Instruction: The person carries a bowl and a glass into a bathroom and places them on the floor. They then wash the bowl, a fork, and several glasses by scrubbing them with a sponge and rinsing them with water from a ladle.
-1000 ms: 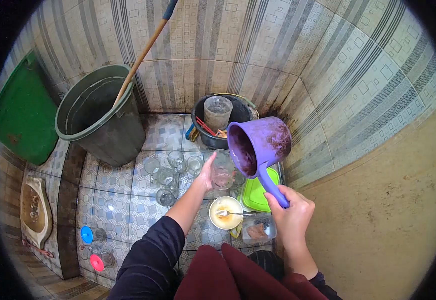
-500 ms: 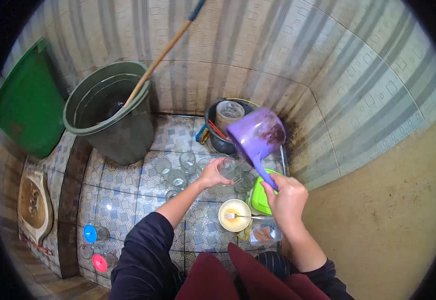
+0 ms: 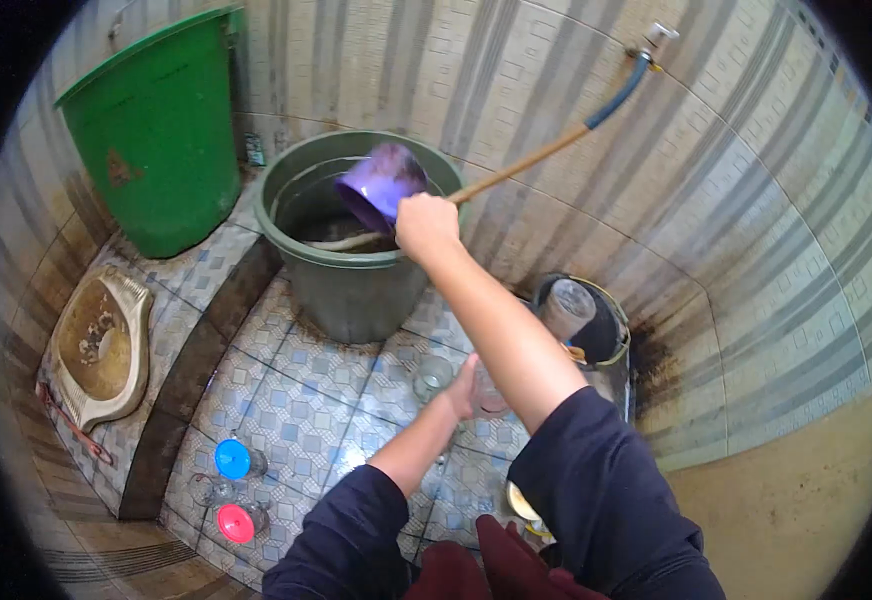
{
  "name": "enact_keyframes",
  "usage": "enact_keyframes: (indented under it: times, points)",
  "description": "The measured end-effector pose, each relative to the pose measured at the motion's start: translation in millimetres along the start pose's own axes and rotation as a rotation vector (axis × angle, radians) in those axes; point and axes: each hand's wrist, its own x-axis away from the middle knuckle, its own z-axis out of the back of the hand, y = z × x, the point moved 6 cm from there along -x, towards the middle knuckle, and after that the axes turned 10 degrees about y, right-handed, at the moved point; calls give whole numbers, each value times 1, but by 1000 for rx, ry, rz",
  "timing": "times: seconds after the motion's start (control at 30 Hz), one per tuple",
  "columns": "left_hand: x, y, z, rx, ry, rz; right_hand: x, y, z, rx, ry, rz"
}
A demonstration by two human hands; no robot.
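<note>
My right hand [image 3: 428,226] is closed on the handle of a purple water dipper [image 3: 386,182], which is tilted inside the mouth of the large grey-green bucket [image 3: 351,300]. Low over the tiles, my left hand [image 3: 463,392] grips a clear glass [image 3: 491,400], partly covered by my right forearm. Just left of that hand, another clear glass [image 3: 434,377] stands on the floor. My right arm hides most of the other glassware.
A hose [image 3: 526,165] runs from the wall tap [image 3: 659,36] into the bucket. At right, a dark pail [image 3: 606,325] holds a cloudy container. Glass mugs with a blue lid [image 3: 233,458] and a pink lid [image 3: 237,523] stand left, near a squat toilet [image 3: 106,345] and a green bin [image 3: 156,150].
My right hand has carried the dipper leftward from above the glasses to the bucket. My left hand keeps the glass low. The view has swung left.
</note>
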Motion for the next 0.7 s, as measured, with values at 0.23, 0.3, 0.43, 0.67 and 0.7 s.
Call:
enact_keyframes:
  times: [0.23, 0.3, 0.43, 0.67, 0.7]
  points:
    - [-46, -40, 41, 93, -36, 98, -15, -12, -55, -335, -98, -98]
    - [-57, -49, 50, 123, -52, 178, -16, 18, -75, -830, -97, -366]
    - [16, -25, 10, 2, 295, 204, 26, 54, -41, -1635, -75, -709]
    - [1, -29, -13, 58, 287, 222, 123, 96, 4, -2009, -3, -429]
    - [3, -29, -24, 71, 263, 214, 139, 106, -1, -1985, -7, -430]
